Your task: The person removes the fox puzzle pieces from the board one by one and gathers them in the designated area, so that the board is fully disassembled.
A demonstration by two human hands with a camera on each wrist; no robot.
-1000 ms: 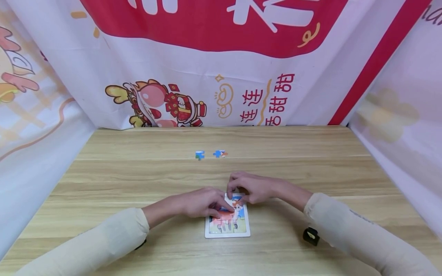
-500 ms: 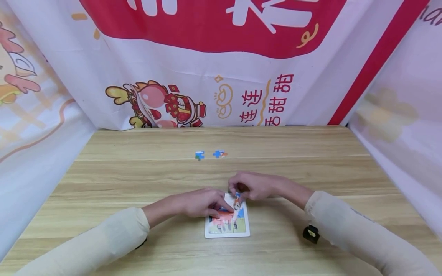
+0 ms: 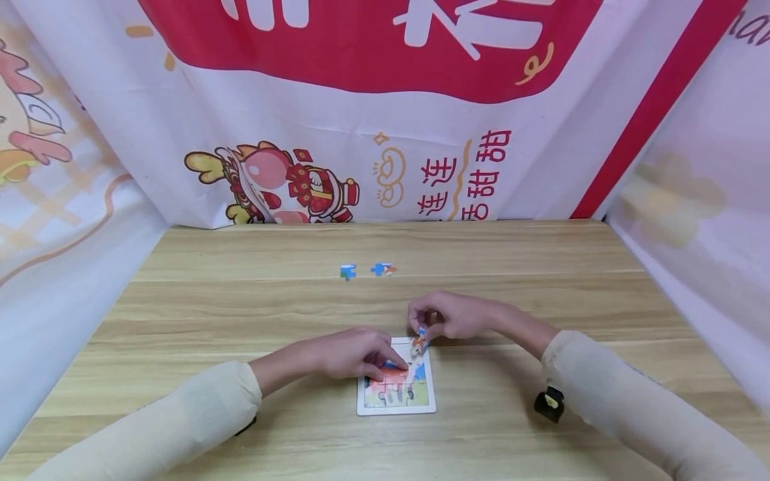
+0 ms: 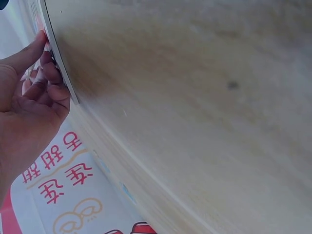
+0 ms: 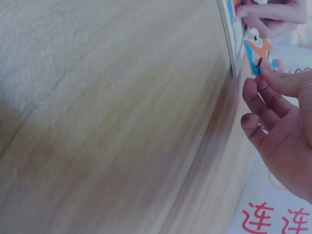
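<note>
A jigsaw puzzle in a white-edged tray (image 3: pixel 396 411) lies on the wooden table, showing a pink-orange animal on green and blue; its upper part has a bare white patch. My left hand (image 3: pixel 355 354) rests over the tray's left side, index finger stretched across the assembled pieces. In the left wrist view, that hand's thumb (image 4: pixel 34 51) touches the puzzle. Between thumb and fingertips my right hand (image 3: pixel 454 314) pinches a puzzle piece (image 3: pixel 418 344), tilted above the tray's upper right corner. Orange, white and blue with a printed eye mark this piece (image 5: pixel 257 51) in the right wrist view.
Two loose puzzle pieces lie farther back on the table: a blue and green one (image 3: pixel 347 270) and a blue and orange one (image 3: pixel 381 268). Printed cloth (image 3: pixel 337 113) hangs behind the table and on both sides. A black wrist-worn item (image 3: pixel 550 404) shows under the right sleeve.
My right hand has lifted the orange and blue piece off the puzzle and moved it slightly up and right, exposing more white tray. My left hand stays in place.
</note>
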